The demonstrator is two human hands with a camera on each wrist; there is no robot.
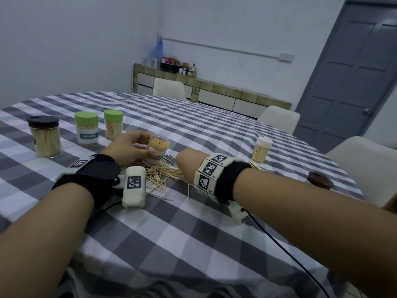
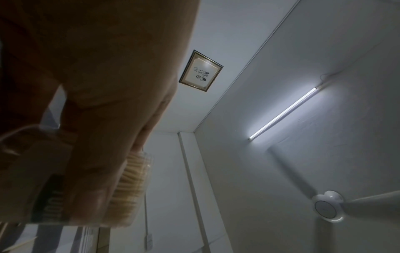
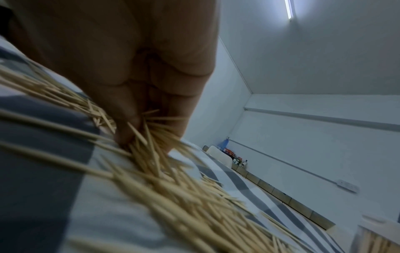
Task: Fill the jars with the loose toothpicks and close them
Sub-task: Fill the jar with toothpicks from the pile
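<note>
Your left hand [image 1: 126,147] grips the open jar [image 1: 158,150], tilted on the tabletop [image 1: 214,130] and nearly full. Just beside the jar, your right hand [image 3: 138,71] pinches loose toothpicks [image 3: 164,171] from the pile.

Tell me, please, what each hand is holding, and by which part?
The left hand grips the open clear plastic toothpick jar round its side wall. The right hand pinches a bunch of loose wooden toothpicks near their ends.

grey door [image 1: 352,67], pale walls [image 1: 64,39], tube light [image 2: 283,113]
</note>
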